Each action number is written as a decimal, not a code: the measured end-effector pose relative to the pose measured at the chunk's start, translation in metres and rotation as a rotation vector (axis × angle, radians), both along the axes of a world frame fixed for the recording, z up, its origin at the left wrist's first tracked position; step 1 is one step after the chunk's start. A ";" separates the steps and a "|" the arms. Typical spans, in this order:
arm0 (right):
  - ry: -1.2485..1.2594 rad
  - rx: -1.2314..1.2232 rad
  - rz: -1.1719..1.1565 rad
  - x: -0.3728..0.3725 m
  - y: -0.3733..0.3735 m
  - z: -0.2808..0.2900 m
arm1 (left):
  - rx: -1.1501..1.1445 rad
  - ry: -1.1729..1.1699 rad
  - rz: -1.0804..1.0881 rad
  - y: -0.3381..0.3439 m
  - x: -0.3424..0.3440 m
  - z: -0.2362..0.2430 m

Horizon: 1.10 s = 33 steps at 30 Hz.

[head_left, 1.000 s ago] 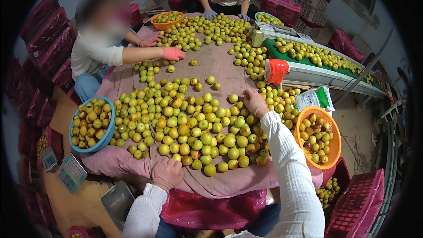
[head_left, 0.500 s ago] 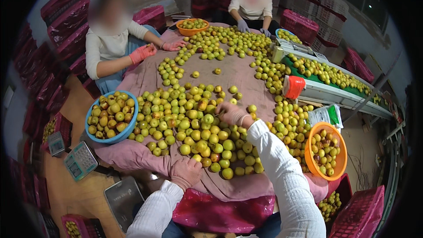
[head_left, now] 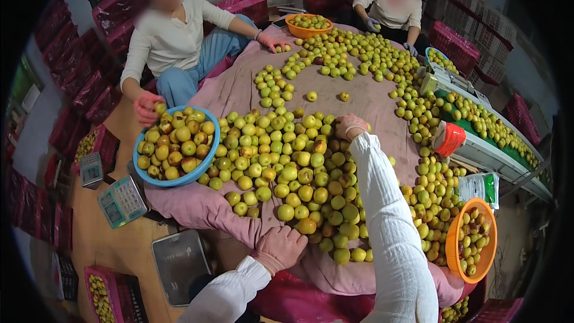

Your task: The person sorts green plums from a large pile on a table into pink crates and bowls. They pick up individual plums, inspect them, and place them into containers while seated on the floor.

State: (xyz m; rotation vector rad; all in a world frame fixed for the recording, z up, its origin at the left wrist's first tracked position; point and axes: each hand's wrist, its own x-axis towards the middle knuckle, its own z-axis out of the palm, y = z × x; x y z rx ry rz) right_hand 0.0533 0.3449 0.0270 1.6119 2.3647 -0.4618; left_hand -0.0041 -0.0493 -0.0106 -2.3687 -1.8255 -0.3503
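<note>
Here the right hand [head_left: 350,125] curls among yellow-green fruits [head_left: 287,161], fingers' grip hidden; left hand [head_left: 281,248] lies flat.

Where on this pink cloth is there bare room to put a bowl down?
Bare pink cloth lies mid-table, between the near fruit pile and the far fruit by the orange bowl; two loose fruits sit there. Another strip runs left of that, toward the seated person. Around the right hand and blue bowl it is crowded.

Bright, even overhead light is falling softly; fisheye edges are bending and darkening, and shadows are staying faint.
</note>
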 end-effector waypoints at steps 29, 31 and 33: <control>0.549 -0.075 0.344 0.051 -0.012 -0.024 | 0.073 -0.003 0.046 0.004 0.004 -0.006; 0.379 0.000 0.466 0.044 -0.018 -0.013 | 0.070 0.003 0.047 0.004 0.005 -0.005; 0.251 0.023 0.507 0.031 -0.040 0.012 | 0.075 0.012 0.046 0.003 0.003 -0.005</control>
